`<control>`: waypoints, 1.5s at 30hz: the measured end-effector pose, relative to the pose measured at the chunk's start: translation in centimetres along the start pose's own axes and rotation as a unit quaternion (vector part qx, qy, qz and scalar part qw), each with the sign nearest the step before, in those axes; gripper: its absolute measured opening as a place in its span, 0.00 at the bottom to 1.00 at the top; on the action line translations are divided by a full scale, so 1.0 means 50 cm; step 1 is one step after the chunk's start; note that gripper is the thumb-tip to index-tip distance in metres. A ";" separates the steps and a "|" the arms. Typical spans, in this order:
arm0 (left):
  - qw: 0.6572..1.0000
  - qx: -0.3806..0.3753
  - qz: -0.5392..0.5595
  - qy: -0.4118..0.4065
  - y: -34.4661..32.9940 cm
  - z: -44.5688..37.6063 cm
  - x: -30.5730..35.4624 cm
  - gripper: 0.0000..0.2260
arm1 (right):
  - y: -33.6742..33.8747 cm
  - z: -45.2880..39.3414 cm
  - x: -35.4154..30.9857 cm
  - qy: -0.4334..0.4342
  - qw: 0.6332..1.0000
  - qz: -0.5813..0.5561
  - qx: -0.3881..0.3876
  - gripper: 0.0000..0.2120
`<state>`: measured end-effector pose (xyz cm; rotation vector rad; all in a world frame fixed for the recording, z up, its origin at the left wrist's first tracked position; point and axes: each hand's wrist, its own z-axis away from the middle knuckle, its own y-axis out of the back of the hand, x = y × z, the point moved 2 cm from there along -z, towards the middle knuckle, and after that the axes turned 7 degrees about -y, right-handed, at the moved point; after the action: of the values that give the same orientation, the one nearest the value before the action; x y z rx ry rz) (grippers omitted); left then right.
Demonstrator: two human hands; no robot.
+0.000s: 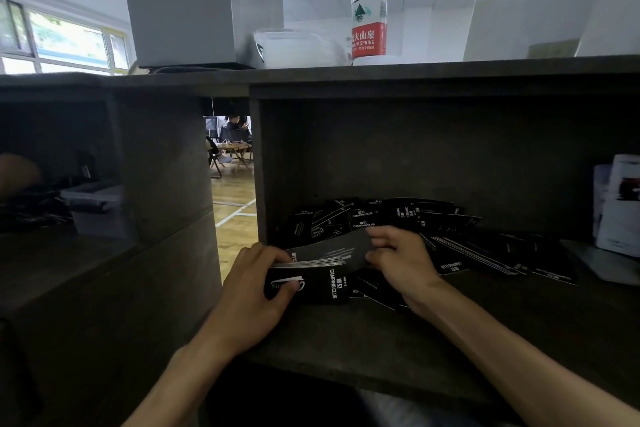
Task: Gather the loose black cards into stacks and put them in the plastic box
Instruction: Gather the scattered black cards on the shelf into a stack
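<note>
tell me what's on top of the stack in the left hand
A single dark card, tilted, rests on the stack in the left hand; the right hand pinches its far end. That card and the fingers hide the stack's upper face.

Two bare forearms are showing from the bottom edge of the view, each ending in a bare hand: the left hand and the right hand. No sleeve is reaching as far as either wrist or forearm within the view. The fingers and wrists are showing plain, and the nails are looking short and unpainted. At the very bottom, between the arms, a patch of pale fabric is showing, too blurred to identify.
</note>
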<state>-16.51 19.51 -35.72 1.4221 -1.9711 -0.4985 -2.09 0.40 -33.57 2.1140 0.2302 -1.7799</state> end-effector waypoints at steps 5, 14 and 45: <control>1.000 0.013 0.015 0.000 -0.001 0.004 0.003 0.11 | -0.014 0.012 0.004 -0.006 1.000 -0.007 -0.025 0.16; 1.000 0.010 0.003 0.006 -0.009 0.004 -0.008 0.11 | 0.063 0.047 -0.033 -0.029 0.996 -0.018 0.084 0.03; 0.999 -0.012 -0.012 -0.035 0.008 0.007 -0.040 0.18 | 0.101 0.010 0.001 -0.098 0.880 0.464 -0.021 0.19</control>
<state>-16.60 21.51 -36.28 1.4334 -1.9983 -0.5879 -0.74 -4.44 -32.81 1.5422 -0.6849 -1.3237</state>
